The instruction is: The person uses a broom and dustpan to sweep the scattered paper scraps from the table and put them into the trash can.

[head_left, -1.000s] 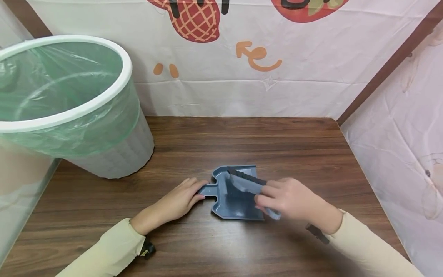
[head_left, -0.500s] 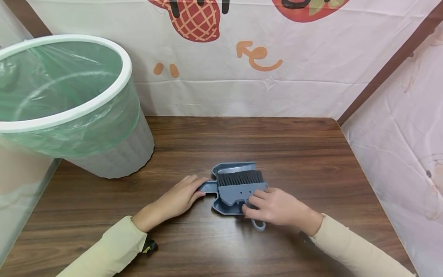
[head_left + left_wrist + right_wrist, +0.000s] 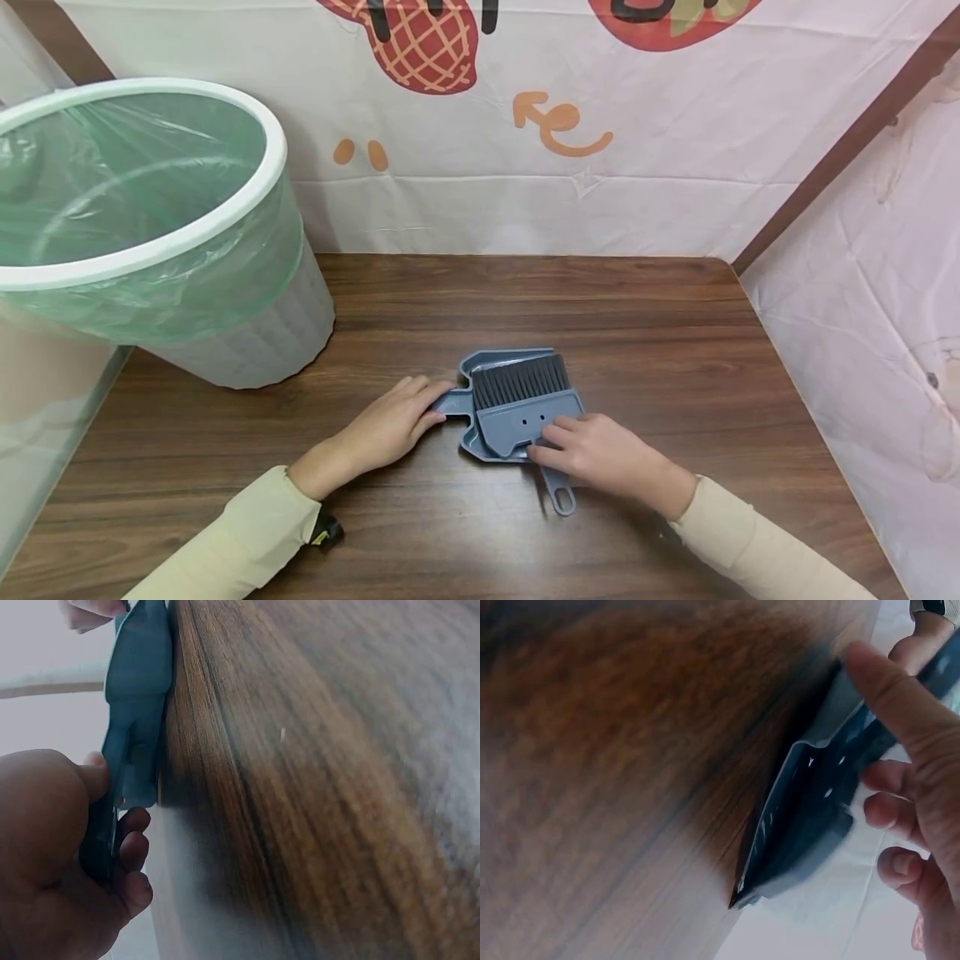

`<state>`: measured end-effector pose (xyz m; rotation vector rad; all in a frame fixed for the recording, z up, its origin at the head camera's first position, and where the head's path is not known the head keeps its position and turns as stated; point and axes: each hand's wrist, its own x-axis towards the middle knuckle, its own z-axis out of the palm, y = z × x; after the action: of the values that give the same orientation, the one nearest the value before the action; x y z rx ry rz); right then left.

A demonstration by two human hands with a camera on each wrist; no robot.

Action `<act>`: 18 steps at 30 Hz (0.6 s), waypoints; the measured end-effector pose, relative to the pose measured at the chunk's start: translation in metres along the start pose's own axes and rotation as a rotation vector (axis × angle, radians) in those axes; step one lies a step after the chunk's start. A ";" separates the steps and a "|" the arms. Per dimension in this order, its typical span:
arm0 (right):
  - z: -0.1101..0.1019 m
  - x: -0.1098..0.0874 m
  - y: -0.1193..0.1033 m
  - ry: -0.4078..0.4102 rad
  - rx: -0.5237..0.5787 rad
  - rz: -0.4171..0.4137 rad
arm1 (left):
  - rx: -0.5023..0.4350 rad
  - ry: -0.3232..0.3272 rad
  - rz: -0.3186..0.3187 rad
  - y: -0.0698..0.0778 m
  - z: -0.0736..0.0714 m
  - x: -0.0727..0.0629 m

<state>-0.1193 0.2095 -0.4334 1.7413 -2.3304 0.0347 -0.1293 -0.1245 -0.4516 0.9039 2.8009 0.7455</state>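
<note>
A blue-grey dustpan (image 3: 495,358) lies on the wooden table, its handle pointing left. My left hand (image 3: 393,425) grips that handle; in the left wrist view, thumb and fingertips (image 3: 133,851) sit on opposite sides of it. A matching hand brush (image 3: 517,417) with black bristles rests over the pan, bristles toward the far side. My right hand (image 3: 600,458) holds the brush by the base of its handle, thumb on the near side. The loop end of that handle sticks out below the hand. The right wrist view has the thumb (image 3: 900,701) and curled fingers on either side of the handle.
A large white-rimmed bin (image 3: 258,333) with a green liner stands at the table's back left. Printed cloth (image 3: 645,200) hangs behind the wooden table (image 3: 630,308) and along the right side. Both forearms come in from the near edge.
The right hand has brought the brush from a tilted, edge-on pose to flat over the dustpan, its handle swinging toward the near side. The left hand stays on the dustpan handle.
</note>
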 end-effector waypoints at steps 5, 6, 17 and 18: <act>0.001 -0.003 -0.003 -0.045 0.006 0.025 | 0.014 0.001 0.001 0.001 0.001 0.000; 0.001 -0.003 -0.004 -0.054 0.004 0.029 | 0.017 0.004 0.002 0.001 0.001 0.000; -0.014 -0.007 -0.001 -0.082 0.154 0.083 | 0.033 0.031 -0.028 0.002 -0.012 0.002; -0.016 -0.007 0.001 -0.053 0.154 0.070 | 0.035 0.032 -0.034 0.002 -0.017 0.003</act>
<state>-0.1161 0.2193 -0.4193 1.7485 -2.4867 0.1872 -0.1348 -0.1285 -0.4359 0.8549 2.8584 0.7141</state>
